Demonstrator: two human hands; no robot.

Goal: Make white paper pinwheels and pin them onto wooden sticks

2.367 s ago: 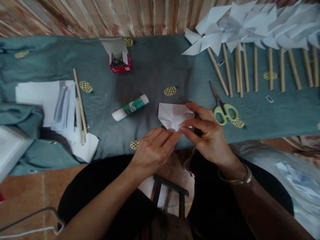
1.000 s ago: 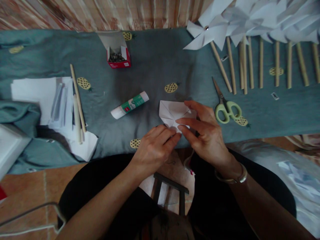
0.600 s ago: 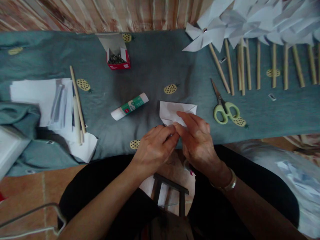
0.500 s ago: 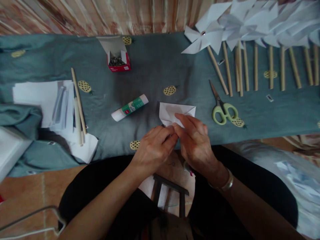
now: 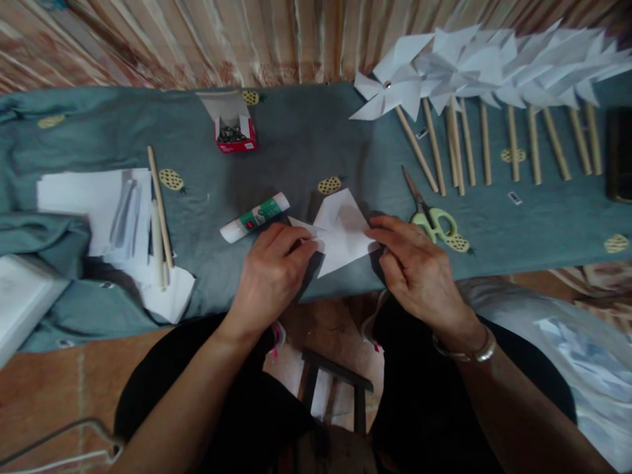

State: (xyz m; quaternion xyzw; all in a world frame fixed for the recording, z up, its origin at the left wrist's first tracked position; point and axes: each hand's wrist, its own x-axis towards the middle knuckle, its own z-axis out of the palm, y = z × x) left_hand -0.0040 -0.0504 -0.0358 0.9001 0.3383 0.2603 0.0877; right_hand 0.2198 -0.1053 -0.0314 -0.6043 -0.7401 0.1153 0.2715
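Observation:
A white paper pinwheel (image 5: 344, 238) with folded blades lies near the table's front edge, between my hands. My left hand (image 5: 276, 268) is closed, its thumb and forefinger pinching the blade on the left. At the opposite side, my right hand (image 5: 419, 271) holds the right-hand corner between thumb and fingers. Just beyond my left hand lies a glue stick (image 5: 255, 217) with a green label. Green-handled scissors (image 5: 430, 220) rest beyond my right hand, blades pointing away from me.
Finished-looking pinwheels (image 5: 459, 69) on wooden sticks line the back right. An open red box (image 5: 236, 139) of small metal pieces stands at the back. Paper sheets (image 5: 74, 197) and loose sticks (image 5: 160, 210) lie at left. A dark object (image 5: 619, 155) sits at the far right edge.
My hands have moved apart, left hand leftward and right hand rightward. The paper between them has turned and opened out, its blades now showing. The view has shifted slightly.

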